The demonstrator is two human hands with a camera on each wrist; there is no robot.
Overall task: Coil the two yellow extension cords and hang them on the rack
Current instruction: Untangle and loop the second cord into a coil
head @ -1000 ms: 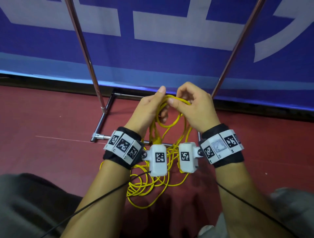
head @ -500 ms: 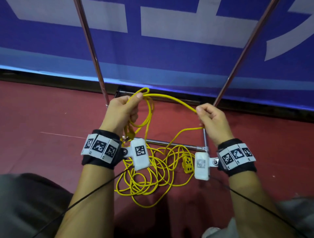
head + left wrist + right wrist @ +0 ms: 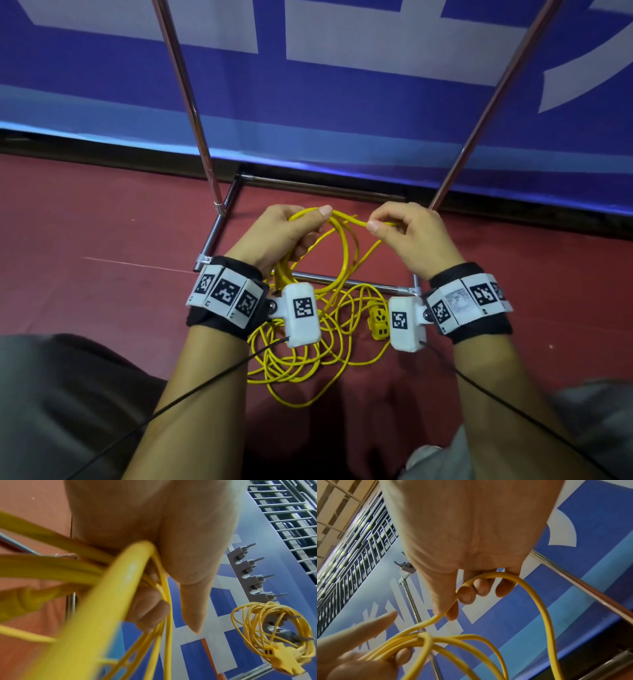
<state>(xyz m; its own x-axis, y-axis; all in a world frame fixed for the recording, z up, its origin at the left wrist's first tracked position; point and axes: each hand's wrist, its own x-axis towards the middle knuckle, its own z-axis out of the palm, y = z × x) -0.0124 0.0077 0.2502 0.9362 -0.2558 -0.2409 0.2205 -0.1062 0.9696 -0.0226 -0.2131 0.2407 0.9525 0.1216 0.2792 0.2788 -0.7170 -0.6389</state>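
Note:
My left hand (image 3: 291,229) grips a bundle of loops of a yellow extension cord (image 3: 342,246), thumb on top. My right hand (image 3: 400,226) pinches a strand of the same cord (image 3: 539,599) between thumb and forefinger, close to the left hand. The rest of this cord lies in a loose tangle (image 3: 301,359) on the red floor, with its yellow socket end (image 3: 378,322) between my wrists. In the left wrist view a second yellow cord (image 3: 274,628) hangs coiled on a hook of the grey rack (image 3: 254,577).
The chrome frame of the rack stand (image 3: 219,233) sits on the red floor (image 3: 102,240), its two poles (image 3: 185,96) rising before a blue and white banner (image 3: 342,102). My knees fill the lower corners.
My right hand has come back in toward the left hand, bringing the strand it drew out half a second ago. The left hand has dropped slightly with its bundle of loops.

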